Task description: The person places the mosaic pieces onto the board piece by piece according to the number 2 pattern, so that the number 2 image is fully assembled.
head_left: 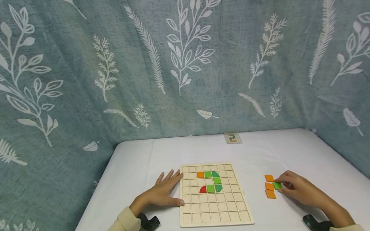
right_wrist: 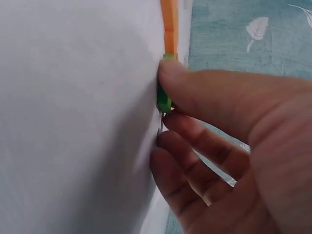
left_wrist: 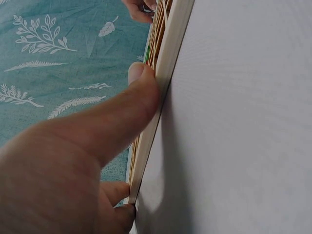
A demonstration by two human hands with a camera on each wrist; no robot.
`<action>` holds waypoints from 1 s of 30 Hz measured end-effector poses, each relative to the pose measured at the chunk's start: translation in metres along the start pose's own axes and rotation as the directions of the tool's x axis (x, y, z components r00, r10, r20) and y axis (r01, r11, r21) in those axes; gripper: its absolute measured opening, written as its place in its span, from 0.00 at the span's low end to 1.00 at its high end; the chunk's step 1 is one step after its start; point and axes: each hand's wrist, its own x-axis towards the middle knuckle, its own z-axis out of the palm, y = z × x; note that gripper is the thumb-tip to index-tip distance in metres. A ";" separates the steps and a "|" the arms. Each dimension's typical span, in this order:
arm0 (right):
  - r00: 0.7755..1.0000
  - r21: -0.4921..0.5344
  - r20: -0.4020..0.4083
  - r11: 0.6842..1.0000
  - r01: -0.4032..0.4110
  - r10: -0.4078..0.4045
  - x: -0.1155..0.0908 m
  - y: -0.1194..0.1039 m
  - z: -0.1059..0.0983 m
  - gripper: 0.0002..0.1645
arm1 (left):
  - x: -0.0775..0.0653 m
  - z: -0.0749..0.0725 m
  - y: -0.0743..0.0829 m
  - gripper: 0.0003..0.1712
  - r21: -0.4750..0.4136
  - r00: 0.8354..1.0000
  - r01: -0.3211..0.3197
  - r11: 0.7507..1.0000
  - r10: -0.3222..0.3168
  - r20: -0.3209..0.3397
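A wooden grid board [head_left: 214, 211] lies on the white table. Set in its cells are an orange square [head_left: 200, 175], a red quarter-circle [head_left: 203, 189], several green squares and two darker green rounded pieces. My left hand [head_left: 163, 194] rests with fingers spread at the board's left edge; in the left wrist view its thumb [left_wrist: 122, 114] touches that edge. Off to the right, my right hand [head_left: 300, 189] pinches a green square tile [head_left: 277, 186] between thumb and fingers. Three orange tiles [head_left: 270, 194] lie in a column just left of it.
A small printed card [head_left: 233, 138] showing a coloured grid pattern lies at the table's far edge. Behind the table [head_left: 138, 166] hangs a blue-green leaf-patterned cloth [head_left: 202, 96]. Bare white tabletop separates the board from the loose tiles.
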 end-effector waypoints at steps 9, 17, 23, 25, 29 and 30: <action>0.997 -0.060 -0.067 0.997 0.041 -0.045 0.003 -0.002 0.003 0.14 | 0.001 -0.005 -0.002 0.64 0.015 1.000 -0.003 1.000 0.003 0.005; 0.996 -0.039 -0.058 0.997 0.069 -0.072 0.000 -0.002 0.004 0.12 | 0.001 0.000 -0.001 0.65 0.006 1.000 0.004 1.000 -0.004 0.001; 0.986 -0.022 -0.087 0.990 0.138 -0.139 0.005 -0.009 0.000 0.13 | 0.001 -0.001 0.001 0.64 0.011 1.000 0.001 1.000 -0.001 -0.014; 0.982 -0.009 -0.096 0.986 0.165 -0.165 0.006 -0.016 -0.001 0.13 | -0.001 -0.001 0.001 0.64 0.010 1.000 0.001 1.000 -0.001 -0.008; 0.962 0.002 -0.120 0.969 0.246 -0.244 0.008 -0.036 -0.003 0.13 | -0.003 0.001 0.003 0.64 0.006 1.000 -0.005 1.000 0.005 -0.002; 0.955 0.003 -0.127 0.963 0.269 -0.267 0.010 -0.042 -0.004 0.13 | -0.003 0.001 0.003 0.64 0.007 1.000 -0.008 1.000 0.008 -0.003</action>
